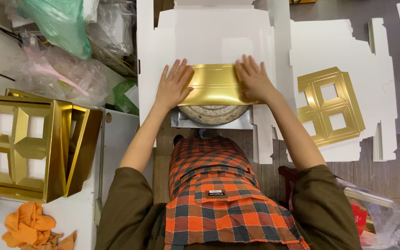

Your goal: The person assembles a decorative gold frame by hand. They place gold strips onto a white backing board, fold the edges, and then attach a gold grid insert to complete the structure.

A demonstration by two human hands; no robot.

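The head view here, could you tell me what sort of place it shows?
Probably a small box-making workshop: both hands, left hand and right hand, press a shiny gold card panel onto flat white die-cut cardboard, with stacked gold windowed tray inserts nearby.

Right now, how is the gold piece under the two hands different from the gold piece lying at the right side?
The gold panel under the hands is a plain, unbroken sheet; the gold insert at the right has square window cut-outs and raised ribs. The panel sits square to the view, pressed flat by the left hand and right hand; the insert lies tilted and untouched. Both are shiny gold card resting on white cardboard.
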